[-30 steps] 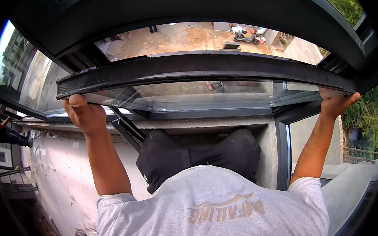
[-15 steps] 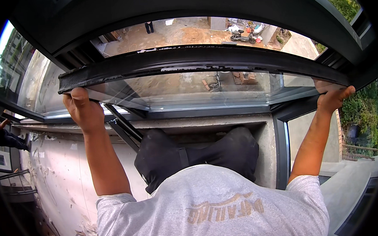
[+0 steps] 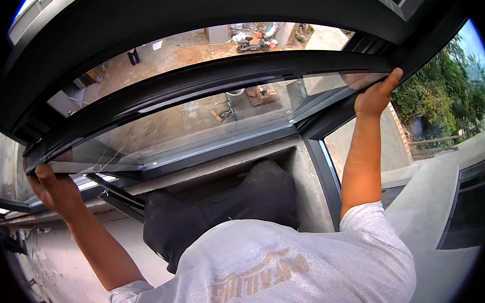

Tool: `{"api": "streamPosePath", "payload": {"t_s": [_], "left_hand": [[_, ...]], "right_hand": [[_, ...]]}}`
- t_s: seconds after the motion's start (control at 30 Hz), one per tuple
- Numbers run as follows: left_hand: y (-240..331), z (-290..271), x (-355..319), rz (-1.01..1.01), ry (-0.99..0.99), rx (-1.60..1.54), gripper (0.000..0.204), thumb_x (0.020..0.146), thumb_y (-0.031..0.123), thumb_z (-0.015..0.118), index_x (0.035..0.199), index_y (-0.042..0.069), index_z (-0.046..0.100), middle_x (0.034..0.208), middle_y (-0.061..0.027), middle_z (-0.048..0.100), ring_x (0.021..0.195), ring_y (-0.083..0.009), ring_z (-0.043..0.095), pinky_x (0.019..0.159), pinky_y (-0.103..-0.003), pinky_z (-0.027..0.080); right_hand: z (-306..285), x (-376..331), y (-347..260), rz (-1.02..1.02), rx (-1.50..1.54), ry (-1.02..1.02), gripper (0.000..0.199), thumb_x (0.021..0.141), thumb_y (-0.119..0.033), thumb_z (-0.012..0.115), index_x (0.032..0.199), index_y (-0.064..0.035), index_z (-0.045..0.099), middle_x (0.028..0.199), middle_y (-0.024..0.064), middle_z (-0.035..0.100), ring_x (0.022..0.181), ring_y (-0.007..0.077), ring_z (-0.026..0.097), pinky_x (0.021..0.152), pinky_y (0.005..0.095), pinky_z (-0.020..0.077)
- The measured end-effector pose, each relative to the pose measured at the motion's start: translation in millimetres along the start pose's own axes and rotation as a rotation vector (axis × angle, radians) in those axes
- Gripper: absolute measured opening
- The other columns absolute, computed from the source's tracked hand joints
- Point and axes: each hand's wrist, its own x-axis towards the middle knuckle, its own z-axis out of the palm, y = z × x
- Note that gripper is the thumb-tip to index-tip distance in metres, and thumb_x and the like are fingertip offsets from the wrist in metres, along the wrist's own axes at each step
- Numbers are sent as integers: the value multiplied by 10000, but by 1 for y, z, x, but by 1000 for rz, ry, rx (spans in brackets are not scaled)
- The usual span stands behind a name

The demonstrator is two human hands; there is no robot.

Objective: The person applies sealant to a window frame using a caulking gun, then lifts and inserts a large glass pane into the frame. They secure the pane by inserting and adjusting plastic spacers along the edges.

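Both arms reach out to the ends of a glazed window sash (image 3: 210,82), which has a dark rail along its upper edge and clear glass below. My left hand (image 3: 56,189) is closed around the sash's left end, thumb on the near side. At the opposite end my right hand (image 3: 377,96) grips the edge, its thumb pointing up along the rail; its other fingers are mostly hidden. The sash stands within a larger dark window frame (image 3: 192,149), whose lower bar runs beneath the glass. My knees are close to the sill.
Beside my left knee a dark metal bar (image 3: 120,200) slants down from the frame. A concrete ledge (image 3: 311,180) borders the opening. Through the glass, far below, lie a dirt yard, a brick pile (image 3: 261,95) and a scooter (image 3: 252,42). A person's legs (image 3: 133,57) show there.
The view has swung to the right, so the sash looks tilted, with its left end lower. Both hands keep their hold at its ends.
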Motion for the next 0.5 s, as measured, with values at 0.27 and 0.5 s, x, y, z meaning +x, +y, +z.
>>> {"api": "streamPosePath", "payload": {"t_s": [0.27, 0.5], "left_hand": [[-17, -6, 8, 42, 64, 143, 939, 899, 711, 675, 1448, -28, 494, 1394, -206, 576, 1248, -337, 619, 1067, -464, 541], [-21, -10, 8, 37, 86, 195, 995, 876, 776, 631, 1444, -31, 499, 1371, -205, 590, 1211, -333, 640, 1045, -456, 550]], "right_hand": [[-6, 3, -20, 75, 60, -199, 638, 1018, -563, 498, 1388, -46, 548, 1384, 116, 618, 1273, 280, 588, 1125, 434, 426], [1, 3, -18, 40, 46, -104, 612, 998, -547, 512, 1339, -44, 582, 1345, 97, 635, 1237, 269, 599, 1108, 429, 427]]}}
